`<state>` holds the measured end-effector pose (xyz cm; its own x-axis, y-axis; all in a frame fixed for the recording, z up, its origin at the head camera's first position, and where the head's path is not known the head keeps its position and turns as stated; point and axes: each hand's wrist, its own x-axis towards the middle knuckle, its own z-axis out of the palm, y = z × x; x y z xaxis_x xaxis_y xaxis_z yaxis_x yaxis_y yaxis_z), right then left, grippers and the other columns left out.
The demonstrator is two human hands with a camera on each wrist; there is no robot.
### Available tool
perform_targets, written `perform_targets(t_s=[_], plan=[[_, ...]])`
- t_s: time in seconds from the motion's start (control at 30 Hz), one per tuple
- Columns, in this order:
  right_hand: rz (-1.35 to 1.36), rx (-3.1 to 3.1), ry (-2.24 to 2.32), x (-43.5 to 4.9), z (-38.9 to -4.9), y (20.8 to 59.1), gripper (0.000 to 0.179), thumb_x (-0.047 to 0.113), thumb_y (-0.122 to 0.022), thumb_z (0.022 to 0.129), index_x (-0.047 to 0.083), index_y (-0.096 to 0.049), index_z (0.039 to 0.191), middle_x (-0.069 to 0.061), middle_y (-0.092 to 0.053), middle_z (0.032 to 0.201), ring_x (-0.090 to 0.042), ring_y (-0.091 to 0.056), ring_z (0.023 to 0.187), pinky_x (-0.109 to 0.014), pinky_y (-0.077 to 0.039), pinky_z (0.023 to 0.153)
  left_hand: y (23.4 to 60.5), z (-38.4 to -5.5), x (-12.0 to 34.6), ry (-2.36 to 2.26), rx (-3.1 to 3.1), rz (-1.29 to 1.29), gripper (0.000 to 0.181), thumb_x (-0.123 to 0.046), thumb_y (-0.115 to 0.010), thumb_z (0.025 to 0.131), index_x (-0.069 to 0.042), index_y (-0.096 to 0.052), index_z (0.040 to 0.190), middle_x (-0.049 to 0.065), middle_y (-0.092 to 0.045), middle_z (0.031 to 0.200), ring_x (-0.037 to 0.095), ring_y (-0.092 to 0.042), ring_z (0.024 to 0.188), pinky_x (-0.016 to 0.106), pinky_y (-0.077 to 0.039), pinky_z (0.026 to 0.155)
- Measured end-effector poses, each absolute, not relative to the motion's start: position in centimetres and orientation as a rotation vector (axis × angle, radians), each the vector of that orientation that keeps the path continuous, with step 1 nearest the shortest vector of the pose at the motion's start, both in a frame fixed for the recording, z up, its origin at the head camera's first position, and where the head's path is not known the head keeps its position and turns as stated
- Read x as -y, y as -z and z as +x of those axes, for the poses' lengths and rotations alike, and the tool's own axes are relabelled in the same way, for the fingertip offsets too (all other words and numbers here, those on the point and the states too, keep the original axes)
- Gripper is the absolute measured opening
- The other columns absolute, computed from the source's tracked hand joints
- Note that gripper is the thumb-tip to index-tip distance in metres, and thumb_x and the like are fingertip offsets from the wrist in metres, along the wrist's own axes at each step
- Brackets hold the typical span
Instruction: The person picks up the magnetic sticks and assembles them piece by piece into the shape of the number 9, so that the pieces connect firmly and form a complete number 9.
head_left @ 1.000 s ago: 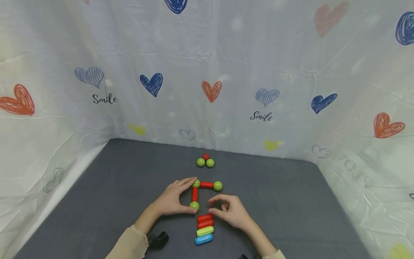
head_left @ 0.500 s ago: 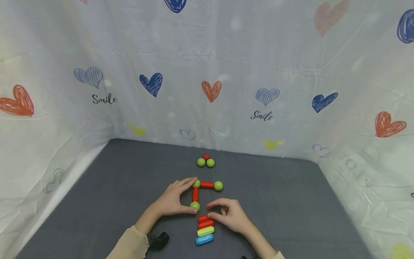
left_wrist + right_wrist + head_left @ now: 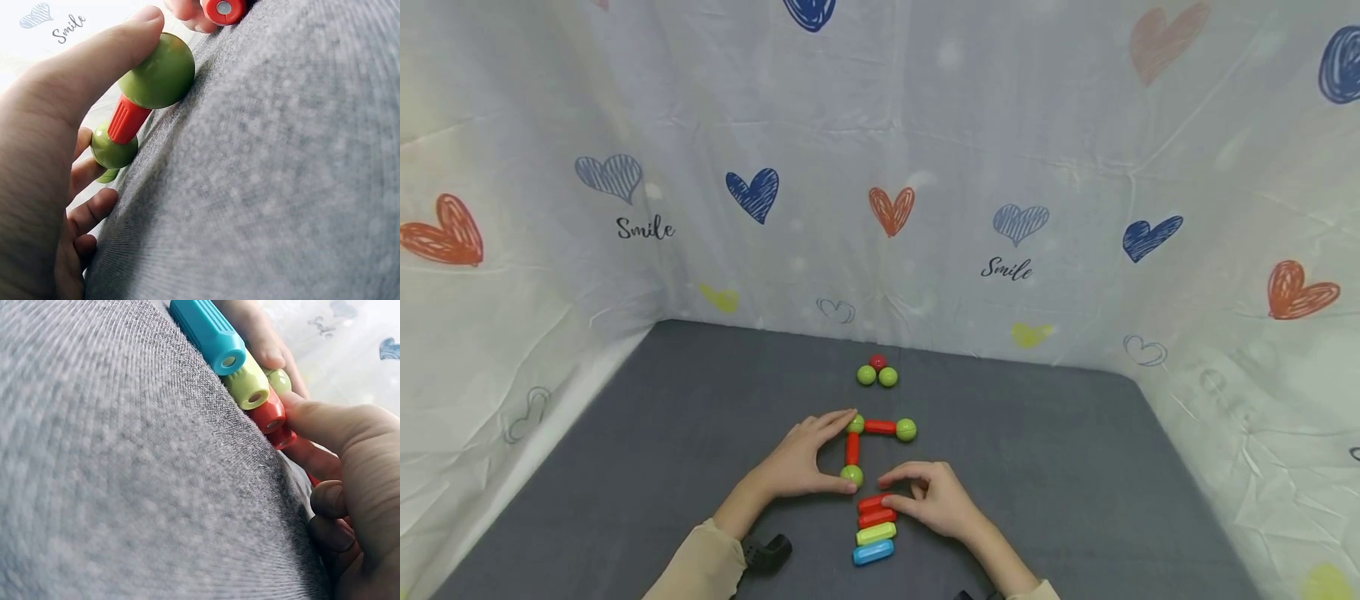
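My left hand [image 3: 801,467] holds a green ball-and-red-rod L of magnetic building pieces. Its thumb rests against the near green ball [image 3: 852,476], its fingers at the corner green ball [image 3: 856,424], with a red rod [image 3: 852,449] between. From that corner another red rod [image 3: 880,427] runs right to a third green ball [image 3: 906,429]. My right hand [image 3: 936,498] pinches the farthest red magnetic rod [image 3: 871,503] of a short row, thumb on the near side and index finger beyond. In the right wrist view that red rod [image 3: 285,439] is partly hidden.
Nearer me in the row lie another red rod [image 3: 877,519], a yellow-green rod [image 3: 876,534] and a blue rod [image 3: 873,552]. Farther back, a red ball [image 3: 877,362] and two green balls [image 3: 867,375] sit together. A white curtain [image 3: 955,125] with printed hearts surrounds the grey cloth [image 3: 1037,458].
My right hand has come slightly left and nearer me, its thumb now over the farthest red rod. The left hand and the ball-and-rod L have stayed in place.
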<state>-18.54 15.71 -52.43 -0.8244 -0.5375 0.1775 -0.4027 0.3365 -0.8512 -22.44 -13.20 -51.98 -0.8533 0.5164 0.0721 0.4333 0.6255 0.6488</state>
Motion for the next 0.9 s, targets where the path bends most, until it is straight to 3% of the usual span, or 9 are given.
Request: perform_targets(t_s=[0.13, 0.43, 0.63, 0.9], plan=[[-0.882, -2.425, 1.509, -16.0, -18.7, 52.5, 0.020, 0.024, -0.085, 0.093, 0.015, -0.083, 0.110, 0.004, -0.066, 0.071, 0.005, -0.033, 0.044, -0.017, -0.031, 0.044, 52.0, -22.4, 13.2, -1.040, -2.721, 0.790, 0.111, -0.069, -0.085, 0.078, -0.024, -0.036, 0.168, 0.003, -0.039, 0.169, 0.036, -0.046, 0.140, 0.069, -0.032, 0.114], [-0.942, -2.403, 1.503, -16.2, -18.9, 52.6, 0.016, 0.021, -0.086, 0.091, 0.017, -0.084, 0.107, -0.002, -0.080, 0.103, 0.006, -0.036, 0.045, -0.016, -0.032, 0.045, 52.2, -22.5, 13.2, -1.029, -2.730, 0.804, 0.112, -0.071, -0.083, 0.078, -0.026, -0.035, 0.168, 0.001, -0.038, 0.170, 0.034, -0.046, 0.140, 0.068, -0.033, 0.115], [-0.929, -2.349, 1.582, -16.4, -19.0, 52.6, 0.015, 0.018, -0.085, 0.092, 0.013, -0.083, 0.106, -0.006, -0.080, 0.100, 0.004, -0.034, 0.046, -0.018, -0.031, 0.043, 52.2, -22.5, 13.2, -1.038, -2.727, 0.806, 0.112, -0.071, -0.084, 0.078, -0.025, -0.035, 0.168, 0.001, -0.037, 0.170, 0.035, -0.045, 0.141, 0.069, -0.031, 0.116], [-0.909, -2.154, 1.791, -16.9, -19.2, 52.9, 0.013, 0.002, -0.080, 0.093, 0.001, -0.079, 0.106, -0.014, -0.075, 0.092, 0.003, -0.034, 0.048, -0.019, -0.032, 0.043, 52.1, -22.4, 13.2, -1.038, -2.724, 0.797, 0.112, -0.071, -0.084, 0.078, -0.026, -0.035, 0.168, 0.002, -0.037, 0.170, 0.035, -0.045, 0.141, 0.068, -0.033, 0.114]])
